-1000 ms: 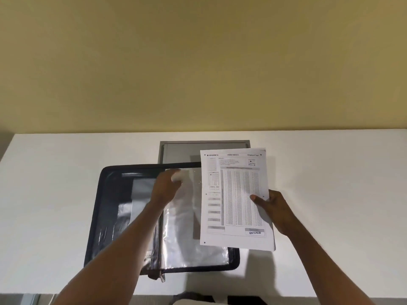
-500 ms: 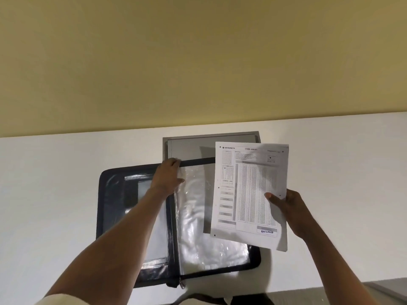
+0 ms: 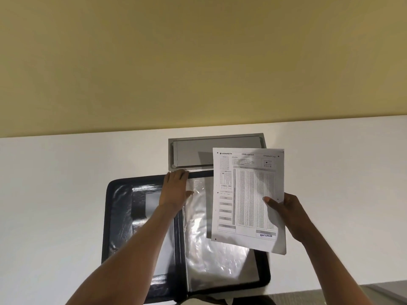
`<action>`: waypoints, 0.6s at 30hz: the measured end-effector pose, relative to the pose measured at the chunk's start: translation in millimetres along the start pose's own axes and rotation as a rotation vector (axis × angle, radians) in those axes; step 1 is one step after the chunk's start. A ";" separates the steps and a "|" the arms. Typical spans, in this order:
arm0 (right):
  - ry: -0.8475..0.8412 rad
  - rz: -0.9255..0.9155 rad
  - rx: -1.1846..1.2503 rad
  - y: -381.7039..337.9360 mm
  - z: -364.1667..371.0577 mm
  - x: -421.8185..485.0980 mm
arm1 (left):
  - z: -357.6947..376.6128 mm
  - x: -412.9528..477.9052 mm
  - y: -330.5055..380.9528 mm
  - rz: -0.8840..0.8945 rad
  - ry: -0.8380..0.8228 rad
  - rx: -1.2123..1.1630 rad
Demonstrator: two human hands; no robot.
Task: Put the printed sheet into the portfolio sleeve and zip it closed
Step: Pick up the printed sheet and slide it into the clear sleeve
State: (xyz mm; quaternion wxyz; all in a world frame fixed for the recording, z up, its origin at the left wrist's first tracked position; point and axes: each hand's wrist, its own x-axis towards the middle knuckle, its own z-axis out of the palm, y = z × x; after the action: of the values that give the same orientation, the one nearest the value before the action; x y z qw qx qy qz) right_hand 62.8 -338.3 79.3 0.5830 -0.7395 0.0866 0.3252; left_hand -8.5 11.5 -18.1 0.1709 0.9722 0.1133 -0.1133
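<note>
A black zip portfolio (image 3: 117,219) lies open on the white table, its clear plastic sleeves (image 3: 207,249) spread over the right half. My left hand (image 3: 175,188) rests at the top edge of the sleeves near the spine, fingers on the plastic. My right hand (image 3: 286,213) holds the printed sheet (image 3: 247,194) by its right edge, raised upright above the portfolio's right half. The sheet is a white OMR form with a stamp reading ENTERED near its bottom. The zipper pull is not visible.
A grey metal cable flap (image 3: 215,153) is set into the white table (image 3: 55,194) just behind the portfolio. A yellow wall rises behind the table. The table's near edge runs at the lower right, with grey floor (image 3: 374,293) beyond.
My left hand slid from the middle of the sleeve up to its top edge. The sheet stays raised in my right hand. The view has shifted slightly.
</note>
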 end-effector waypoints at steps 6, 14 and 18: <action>0.014 -0.010 0.000 -3.6 -0.7 -1.4 | 5.8 -5.0 0.2 -0.006 0.141 -0.057; 0.028 -0.016 -0.020 -7.1 -6.0 -4.7 | 3.9 2.2 2.9 -0.084 0.129 -0.059; 0.048 -0.013 -0.029 -8.2 -7.3 -5.4 | 2.6 5.0 1.8 -0.094 0.152 -0.088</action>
State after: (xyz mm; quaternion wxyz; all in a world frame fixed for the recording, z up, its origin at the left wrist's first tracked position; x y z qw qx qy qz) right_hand 65.6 -343.9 89.8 0.5721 -0.7561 0.0909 0.3045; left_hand -3.7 9.8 -21.3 0.1986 0.9632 0.1763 -0.0418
